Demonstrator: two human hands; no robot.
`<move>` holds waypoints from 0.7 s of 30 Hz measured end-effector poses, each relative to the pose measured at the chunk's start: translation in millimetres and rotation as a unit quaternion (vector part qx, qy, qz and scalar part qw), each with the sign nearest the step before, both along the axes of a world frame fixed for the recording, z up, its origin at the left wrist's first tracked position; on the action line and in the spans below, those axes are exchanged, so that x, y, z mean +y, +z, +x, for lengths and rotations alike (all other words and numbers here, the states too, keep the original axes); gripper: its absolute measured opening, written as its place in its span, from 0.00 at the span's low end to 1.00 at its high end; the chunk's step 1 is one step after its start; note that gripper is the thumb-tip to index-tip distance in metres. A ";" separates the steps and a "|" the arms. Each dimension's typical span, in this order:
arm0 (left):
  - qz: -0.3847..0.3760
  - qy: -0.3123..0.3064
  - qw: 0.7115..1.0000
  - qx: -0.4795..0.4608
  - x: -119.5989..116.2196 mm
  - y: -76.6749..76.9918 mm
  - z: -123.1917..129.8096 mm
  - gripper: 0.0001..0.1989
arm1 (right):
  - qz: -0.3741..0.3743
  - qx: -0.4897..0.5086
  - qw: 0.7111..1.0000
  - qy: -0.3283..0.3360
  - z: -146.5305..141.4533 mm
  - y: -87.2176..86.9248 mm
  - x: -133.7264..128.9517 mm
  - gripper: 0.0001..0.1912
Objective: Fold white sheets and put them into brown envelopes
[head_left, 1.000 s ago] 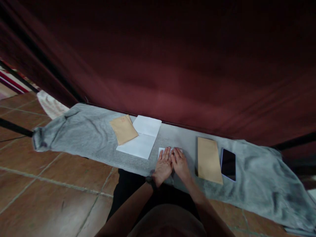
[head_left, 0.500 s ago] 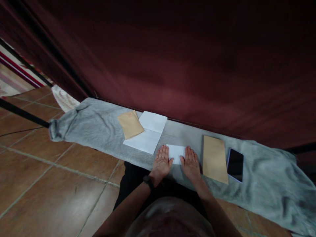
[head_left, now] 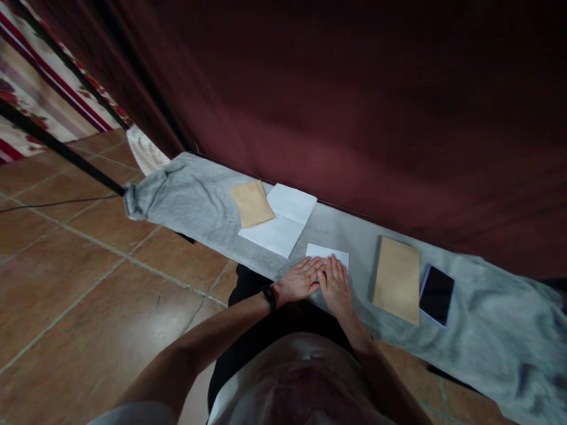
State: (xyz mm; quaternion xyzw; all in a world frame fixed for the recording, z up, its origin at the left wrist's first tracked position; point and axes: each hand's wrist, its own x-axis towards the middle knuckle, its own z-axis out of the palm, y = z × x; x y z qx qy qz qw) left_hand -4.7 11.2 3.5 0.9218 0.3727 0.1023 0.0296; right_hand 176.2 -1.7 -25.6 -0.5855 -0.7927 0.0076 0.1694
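A small folded white paper (head_left: 328, 252) lies on the grey cloth, its lower part covered by my hands. My left hand (head_left: 301, 278), with a dark band at the wrist, rests flat across its left side, fingers stretched out. Flat on the same paper, my right hand (head_left: 335, 286) has its fingers pointing away from me, beside the left fingertips. To the left, a larger creased white sheet (head_left: 283, 235) lies unfolded, partly under a brown envelope (head_left: 251, 203). Right of my hands lies a stack of brown envelopes or paper (head_left: 397, 280).
A dark-screened phone (head_left: 437, 295) lies right of the brown stack. The grey cloth (head_left: 195, 200) covers a long narrow surface, rumpled at both ends. A dark red curtain (head_left: 310, 118) hangs along the far edge. Black bars (head_left: 66, 150) and tiled floor (head_left: 88, 307) are at left.
My left hand has slid right across the folded paper, and the two hands now meet. Before, they lay apart on its two sides. The camera view has shifted and tilted.
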 end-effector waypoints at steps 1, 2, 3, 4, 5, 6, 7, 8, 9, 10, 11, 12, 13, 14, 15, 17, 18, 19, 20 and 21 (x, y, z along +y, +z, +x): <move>-0.002 -0.001 1.000 0.001 0.6 -0.2 0.0 0.28 | 0.003 -0.007 1.000 -0.006 0.6 -1.3 -0.7 0.33; -0.003 -0.001 1.000 0.002 0.9 -0.1 -0.1 0.29 | 0.009 -0.014 1.000 -0.013 2.9 -2.5 -1.0 0.33; -0.005 0.001 1.000 0.004 1.0 0.1 -0.1 0.29 | 0.015 -0.019 0.999 -0.021 6.2 -3.6 -1.0 0.34; -0.005 0.002 1.000 0.005 0.9 0.5 -0.3 0.29 | 0.022 -0.024 0.999 -0.027 10.3 -4.5 -0.9 0.34; -0.006 0.004 1.000 0.006 0.5 0.9 -0.6 0.30 | 0.030 -0.028 0.999 -0.032 14.5 -5.3 -0.8 0.35; -0.006 0.006 1.000 0.006 0.0 1.1 -0.9 0.30 | 0.037 -0.031 0.998 -0.036 18.7 -5.8 -0.9 0.35; -0.005 0.008 1.000 0.006 -0.6 1.1 -1.3 0.30 | 0.044 -0.033 0.998 -0.038 22.5 -6.3 -1.1 0.35; -0.005 0.011 1.000 0.006 -1.3 0.9 -1.7 0.30 | 0.051 -0.034 0.997 -0.039 25.8 -6.7 -1.7 0.36; -0.004 0.017 1.000 0.004 -1.8 0.2 -1.9 0.30 | 0.057 -0.035 0.997 -0.039 28.5 -7.1 -2.4 0.36; -0.003 0.025 1.000 0.003 -2.0 -0.8 -2.0 0.31 | 0.062 -0.035 0.997 -0.040 30.6 -7.4 -3.2 0.35; -0.003 0.037 0.999 0.000 -1.7 -2.1 -1.6 0.32 | 0.066 -0.035 0.996 -0.042 32.3 -7.8 -4.1 0.35; -0.005 0.052 0.999 -0.003 -0.8 -3.4 -0.8 0.32 | 0.068 -0.035 0.996 -0.045 33.4 -8.1 -5.0 0.35; -0.010 0.069 0.998 -0.006 0.9 -4.7 0.5 0.33 | 0.069 -0.035 0.996 -0.047 34.2 -8.4 -5.7 0.34; -0.017 0.087 0.996 -0.009 3.5 -5.7 2.3 0.33 | 0.068 -0.034 0.996 -0.049 34.7 -8.6 -6.2 0.34; -0.025 0.104 0.994 -0.011 7.1 -6.2 4.8 0.32 | 0.068 -0.031 0.996 -0.051 35.0 -8.7 -6.6 0.34; -0.040 0.133 0.990 -0.011 16.7 -5.3 11.1 0.29 | 0.066 -0.024 0.996 -0.052 35.2 -8.5 -7.0 0.34; -0.044 0.145 0.988 -0.011 22.5 -3.9 14.6 0.27 | 0.065 -0.021 0.996 -0.052 35.1 -8.2 -7.1 0.34; -0.045 0.154 0.987 -0.012 28.4 -1.8 18.3 0.26 | 0.065 -0.018 0.996 -0.052 34.9 -7.8 -7.1 0.34; -0.044 0.163 0.986 -0.013 34.3 0.8 21.9 0.25 | 0.065 -0.016 0.996 -0.052 34.6 -7.3 -7.2 0.33; -0.046 0.171 0.984 -0.018 39.9 3.7 25.4 0.25 | 0.066 -0.013 0.996 -0.051 34.2 -6.8 -7.2 0.33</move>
